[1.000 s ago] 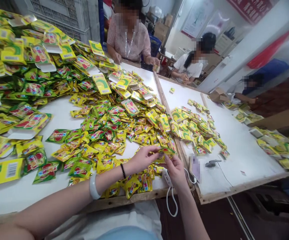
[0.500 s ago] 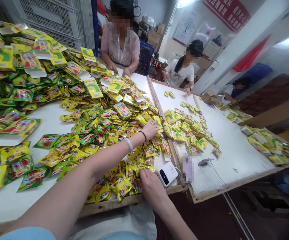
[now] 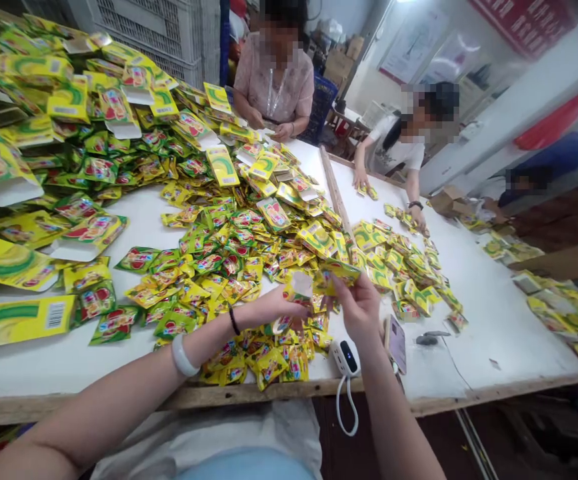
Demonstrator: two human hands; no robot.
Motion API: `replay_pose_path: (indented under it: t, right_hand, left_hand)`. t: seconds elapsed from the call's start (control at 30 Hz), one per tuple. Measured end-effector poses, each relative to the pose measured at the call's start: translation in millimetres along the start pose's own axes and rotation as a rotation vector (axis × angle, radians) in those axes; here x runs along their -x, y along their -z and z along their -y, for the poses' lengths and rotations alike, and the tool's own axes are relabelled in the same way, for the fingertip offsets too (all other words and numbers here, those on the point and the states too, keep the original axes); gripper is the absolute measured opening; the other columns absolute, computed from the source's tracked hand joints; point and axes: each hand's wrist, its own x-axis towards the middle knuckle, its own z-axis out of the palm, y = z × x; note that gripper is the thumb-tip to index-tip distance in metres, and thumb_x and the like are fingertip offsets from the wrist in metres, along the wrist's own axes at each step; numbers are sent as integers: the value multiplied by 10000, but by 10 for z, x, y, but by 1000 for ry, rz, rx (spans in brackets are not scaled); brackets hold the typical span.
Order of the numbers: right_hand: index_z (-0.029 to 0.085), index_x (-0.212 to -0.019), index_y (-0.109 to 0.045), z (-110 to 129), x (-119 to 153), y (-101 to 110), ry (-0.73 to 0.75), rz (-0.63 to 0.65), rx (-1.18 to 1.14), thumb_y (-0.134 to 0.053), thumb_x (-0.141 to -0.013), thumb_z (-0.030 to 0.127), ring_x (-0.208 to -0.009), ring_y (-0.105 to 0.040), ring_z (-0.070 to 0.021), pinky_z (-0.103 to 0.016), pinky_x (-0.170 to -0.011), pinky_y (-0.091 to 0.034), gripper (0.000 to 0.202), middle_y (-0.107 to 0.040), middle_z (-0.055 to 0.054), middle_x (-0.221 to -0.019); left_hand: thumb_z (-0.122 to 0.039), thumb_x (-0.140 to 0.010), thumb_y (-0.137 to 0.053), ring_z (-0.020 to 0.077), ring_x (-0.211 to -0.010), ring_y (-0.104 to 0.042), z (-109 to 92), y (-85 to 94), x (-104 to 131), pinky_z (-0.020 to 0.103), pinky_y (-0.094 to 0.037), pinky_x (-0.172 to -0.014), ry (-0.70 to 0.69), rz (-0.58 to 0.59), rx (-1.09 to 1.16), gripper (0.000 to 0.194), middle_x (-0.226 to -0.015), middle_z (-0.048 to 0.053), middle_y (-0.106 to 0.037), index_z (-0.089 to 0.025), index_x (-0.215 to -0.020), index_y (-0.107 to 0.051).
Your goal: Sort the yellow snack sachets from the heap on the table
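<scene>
My left hand, with a dark beaded bracelet and a pale bangle on its arm, is closed around a small open carton whose whitish end shows. Just to the right, my right hand pinches a yellow-green sachet by its near side. The two hands are close together above the table. Beneath and beyond them spreads a heap of small yellow and green sachets. Several yellow cartons lie on top of the heap, some with white flaps open.
A white power bank with a looped cable sits at the table's wooden edge, near a phone. Past a wooden divider lie more cartons. Two people work across the table; grey crates stand behind.
Both hands have risen from the heap and come together, now holding a carton and a sachet. The view has shifted left. The farther co-worker's hands have reached down to the table.
</scene>
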Motion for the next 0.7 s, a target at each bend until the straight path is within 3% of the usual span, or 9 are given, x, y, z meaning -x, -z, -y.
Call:
replay_pose_path:
  t: [0.1,0.2,0.3,0.4,0.5,0.57,0.7]
  right_hand:
    - [220,-993,-583,32,-53,-96,91,140,242,-538,-874,288,-770,-583,-162,-280,-621,-505,143,-578,-50,-951]
    - [228,-1015,-612,151,-13,-49,170,328,531,-493,-897,225,-911,-550,-191,-322,-773,-473,168,-551,-64,-987]
    - [227,-1032,-602,297,51,45,123,528,710,-452,-921,206,-837,-548,-172,-297,-727,-450,188,-539,-50,-918]
    - [203,-932,-597,365,103,112,85,631,802,-448,-926,206,-766,-541,-156,-275,-677,-433,150,-524,-34,-851]
    - [192,-877,-577,334,152,137,75,643,835,-453,-916,179,-771,-543,-157,-277,-686,-438,131,-526,-37,-861]
    - [201,-924,-567,278,185,145,80,599,811,-454,-908,162,-810,-556,-167,-292,-718,-451,121,-540,-44,-898]
    - [238,-1044,-517,125,242,221,5,434,470,-552,-868,216,-818,-596,-160,-287,-694,-510,181,-563,-40,-975]
  left_hand:
    - [-300,-651,-679,101,-494,-500,9,-28,20,241,-434,-508,-5,2,0,227,-585,-23,-543,-135,-720,-538]
    - [-309,-635,-711,90,-526,-479,10,-33,57,216,-412,-510,-43,-29,-78,281,-595,-46,-526,-135,-788,-551]
    - [-255,-643,-694,96,-623,-495,63,-64,84,220,-429,-586,-115,1,-152,364,-738,-37,-568,-141,-957,-551]
    - [-226,-661,-667,137,-779,-532,137,-115,92,267,-454,-741,-177,24,-238,458,-907,-2,-599,-152,-1088,-523]
    - [-232,-671,-660,190,-939,-538,176,-151,88,320,-436,-868,-194,44,-297,525,-993,23,-602,-162,-1162,-486]
    - [-238,-671,-664,199,-956,-544,174,-159,78,322,-444,-864,-189,41,-305,526,-988,28,-606,-161,-1157,-478]
    - [-216,-688,-632,129,-628,-564,128,-153,42,260,-476,-606,-52,196,-129,283,-703,-31,-588,-153,-942,-522]
